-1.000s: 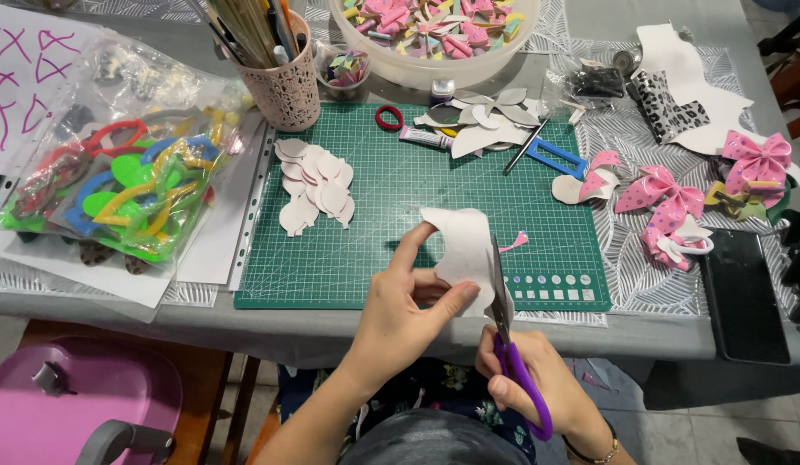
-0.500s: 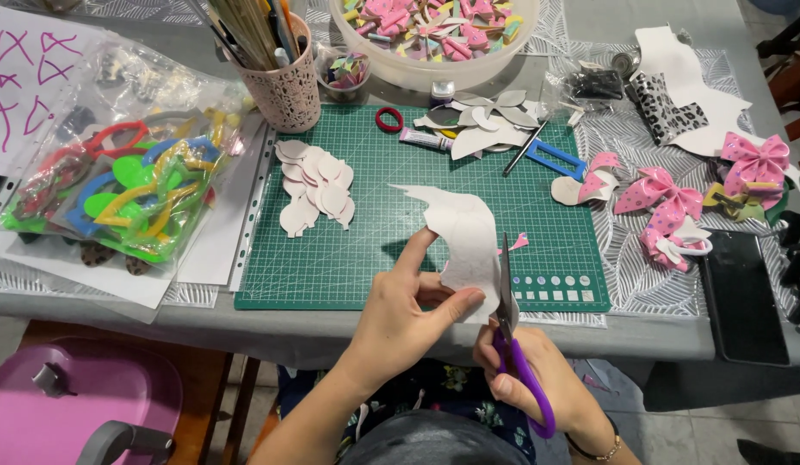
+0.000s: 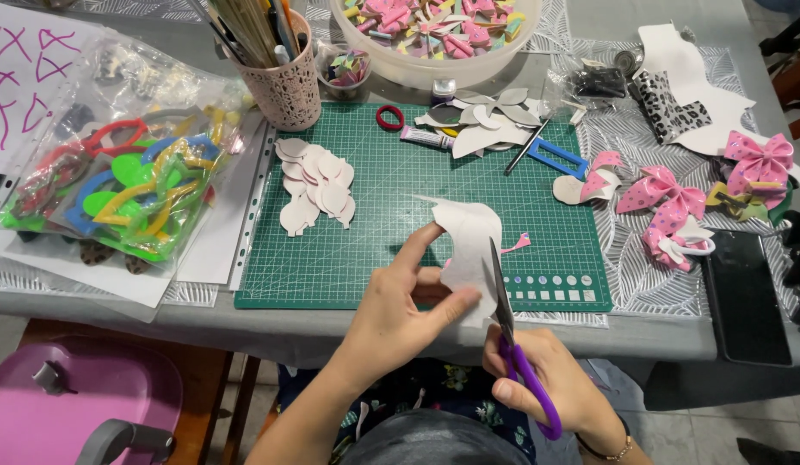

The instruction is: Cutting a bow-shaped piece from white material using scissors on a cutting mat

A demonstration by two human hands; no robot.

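now, from the head view, the left hand (image 3: 400, 306) pinches a white cut-out sheet (image 3: 470, 250) between thumb and fingers, index finger stretched along its edge, holding it over the near edge of the green cutting mat (image 3: 400, 215). the right hand (image 3: 550, 387) has its fingers curled through the handles of the purple scissors (image 3: 516, 344), blades parted against the sheet's right edge. a stack of white cut shapes (image 3: 315, 182) lies on the mat. to cut cleanly, it seems best to turn the sheet into the blades and use short strokes.
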